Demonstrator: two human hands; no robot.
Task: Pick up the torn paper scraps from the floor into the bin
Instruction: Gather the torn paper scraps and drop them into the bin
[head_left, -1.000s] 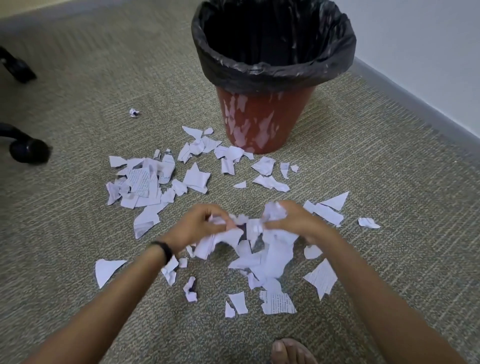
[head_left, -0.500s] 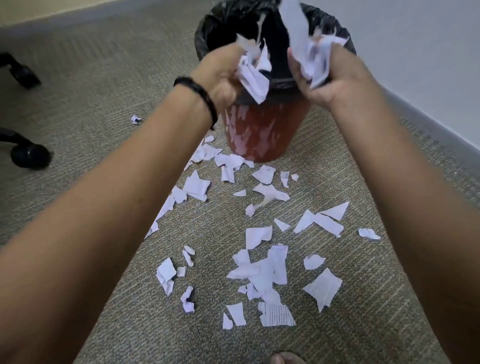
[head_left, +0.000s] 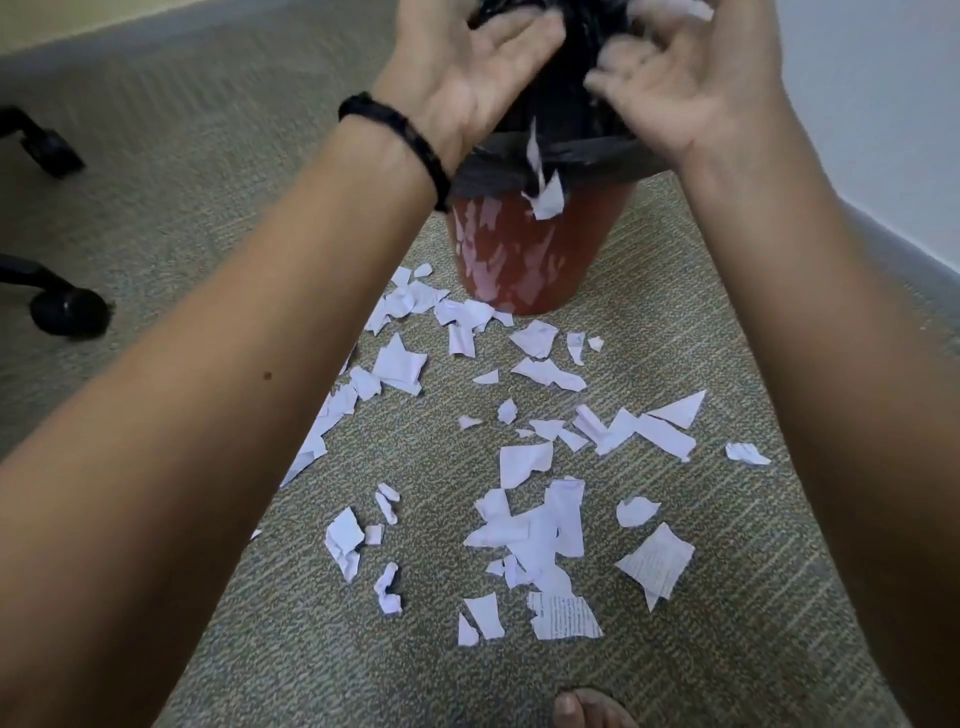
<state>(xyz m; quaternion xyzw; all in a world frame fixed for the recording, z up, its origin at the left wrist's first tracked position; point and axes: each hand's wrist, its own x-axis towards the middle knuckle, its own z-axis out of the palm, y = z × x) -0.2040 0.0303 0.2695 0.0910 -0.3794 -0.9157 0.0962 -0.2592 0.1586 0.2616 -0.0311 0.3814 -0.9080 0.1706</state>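
Head view: both hands are over the mouth of the bin (head_left: 540, 270), the left hand (head_left: 467, 78) spread wide with straight fingers, the right hand (head_left: 680, 88) loosely open, its blurred fingertips perhaps still shedding paper. One scrap (head_left: 545, 195) is falling outside the rim, in front of the liner (head_left: 571, 156). Many paper scraps (head_left: 530, 525) lie on the carpet (head_left: 156, 156) below. This looks like the release step; next, reaching down to gather another handful.

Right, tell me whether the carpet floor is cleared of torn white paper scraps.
No, many torn white paper scraps lie on the carpet floor before the red bin.
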